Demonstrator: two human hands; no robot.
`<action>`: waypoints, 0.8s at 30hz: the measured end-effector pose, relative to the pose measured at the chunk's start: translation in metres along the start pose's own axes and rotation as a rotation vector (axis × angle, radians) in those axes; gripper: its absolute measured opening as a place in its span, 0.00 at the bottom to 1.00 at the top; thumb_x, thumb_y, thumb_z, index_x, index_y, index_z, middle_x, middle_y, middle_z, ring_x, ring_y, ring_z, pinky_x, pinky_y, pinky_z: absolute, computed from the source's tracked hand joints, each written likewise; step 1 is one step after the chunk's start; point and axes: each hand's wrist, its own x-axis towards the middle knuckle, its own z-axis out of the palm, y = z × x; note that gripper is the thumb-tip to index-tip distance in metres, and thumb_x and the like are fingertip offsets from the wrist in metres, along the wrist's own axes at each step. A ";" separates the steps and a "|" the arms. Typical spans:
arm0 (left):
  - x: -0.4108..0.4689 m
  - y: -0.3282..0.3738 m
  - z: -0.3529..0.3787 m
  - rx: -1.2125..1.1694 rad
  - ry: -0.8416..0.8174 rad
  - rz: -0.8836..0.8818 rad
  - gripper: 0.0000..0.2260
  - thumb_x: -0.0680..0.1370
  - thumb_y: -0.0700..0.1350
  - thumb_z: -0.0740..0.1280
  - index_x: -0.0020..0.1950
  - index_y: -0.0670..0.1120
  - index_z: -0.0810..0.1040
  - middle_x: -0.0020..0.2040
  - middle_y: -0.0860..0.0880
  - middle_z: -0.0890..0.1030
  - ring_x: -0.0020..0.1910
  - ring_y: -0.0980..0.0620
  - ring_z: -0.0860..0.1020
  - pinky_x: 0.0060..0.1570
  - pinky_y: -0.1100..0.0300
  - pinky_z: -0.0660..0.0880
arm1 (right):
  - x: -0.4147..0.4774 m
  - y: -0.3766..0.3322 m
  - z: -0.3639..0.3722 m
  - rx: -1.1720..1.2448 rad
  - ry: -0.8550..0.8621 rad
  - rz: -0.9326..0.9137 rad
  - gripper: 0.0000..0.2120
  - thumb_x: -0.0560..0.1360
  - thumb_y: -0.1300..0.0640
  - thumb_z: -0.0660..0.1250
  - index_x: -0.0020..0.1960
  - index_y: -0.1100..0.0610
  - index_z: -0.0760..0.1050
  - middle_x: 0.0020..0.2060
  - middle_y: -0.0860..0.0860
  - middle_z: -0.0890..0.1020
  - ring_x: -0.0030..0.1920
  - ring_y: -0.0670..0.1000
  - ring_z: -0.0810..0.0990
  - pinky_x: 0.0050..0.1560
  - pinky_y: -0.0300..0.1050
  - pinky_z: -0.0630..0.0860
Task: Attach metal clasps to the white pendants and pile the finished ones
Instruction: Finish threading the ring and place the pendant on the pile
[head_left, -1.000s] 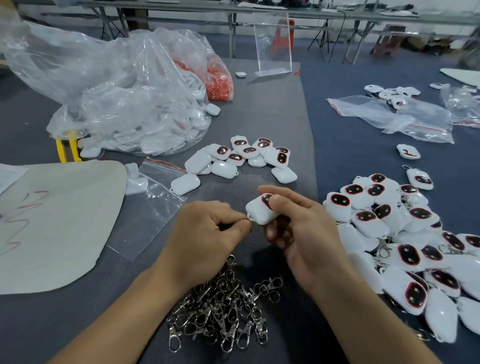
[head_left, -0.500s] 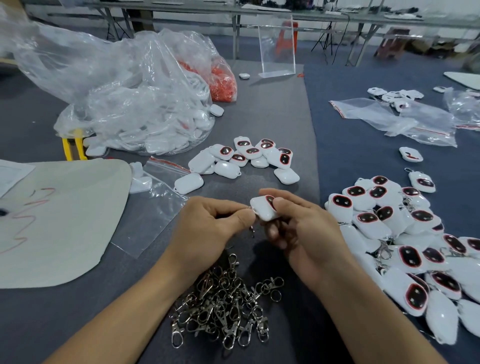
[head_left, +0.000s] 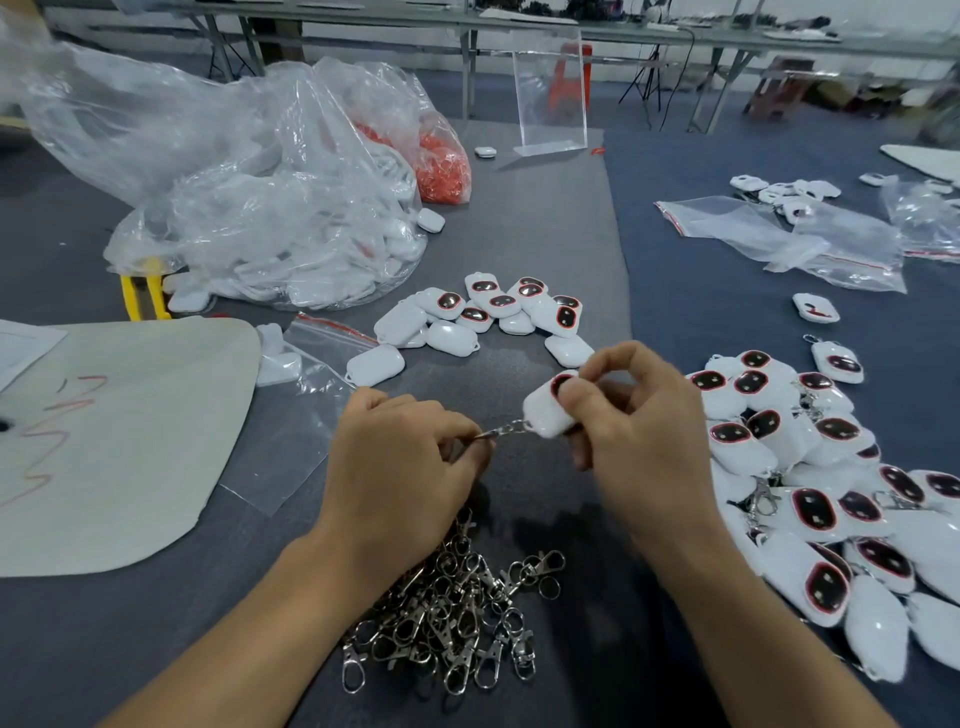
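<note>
Grey table (head_left: 545, 218), darker blue cloth (head_left: 727, 322) over its right part. Near the front edge, a heap of metal clasps (head_left: 457, 613); to the right, a big pile of white pendants (head_left: 831, 493); in the middle, a smaller cluster of pendants (head_left: 483, 317). On the left, a pale sheet (head_left: 119, 431), a flat zip bag (head_left: 306, 395), bulging clear plastic bags (head_left: 270, 197) and a yellow tool (head_left: 140, 291); further back, a clear stand (head_left: 550, 98) and more flat bags (head_left: 789, 239).

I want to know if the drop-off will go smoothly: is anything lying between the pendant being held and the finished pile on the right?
Nothing visible does. The right hand holds the pendant above the table, its clasp pinched by the left hand. The finished pile starts just beyond the right hand, with only bare grey mat showing near it.
</note>
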 end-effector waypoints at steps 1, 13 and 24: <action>0.000 0.000 0.000 -0.011 0.004 -0.007 0.07 0.71 0.55 0.71 0.37 0.54 0.84 0.29 0.60 0.75 0.32 0.56 0.74 0.51 0.53 0.65 | 0.004 -0.001 -0.007 -0.004 0.016 0.003 0.11 0.76 0.63 0.73 0.39 0.51 0.76 0.27 0.52 0.80 0.25 0.50 0.74 0.28 0.45 0.69; -0.001 -0.002 0.005 0.069 -0.058 -0.055 0.07 0.72 0.57 0.72 0.37 0.56 0.84 0.31 0.61 0.79 0.33 0.60 0.71 0.53 0.57 0.63 | 0.026 -0.012 -0.068 -0.806 -0.021 0.019 0.15 0.70 0.63 0.71 0.29 0.46 0.81 0.28 0.43 0.82 0.34 0.49 0.79 0.36 0.43 0.72; -0.003 -0.002 0.003 0.086 -0.035 -0.032 0.05 0.70 0.51 0.79 0.38 0.54 0.85 0.32 0.59 0.82 0.32 0.59 0.67 0.48 0.57 0.62 | 0.008 -0.003 -0.009 -0.894 -0.012 -0.389 0.20 0.62 0.74 0.67 0.48 0.57 0.86 0.49 0.52 0.87 0.56 0.60 0.78 0.59 0.42 0.59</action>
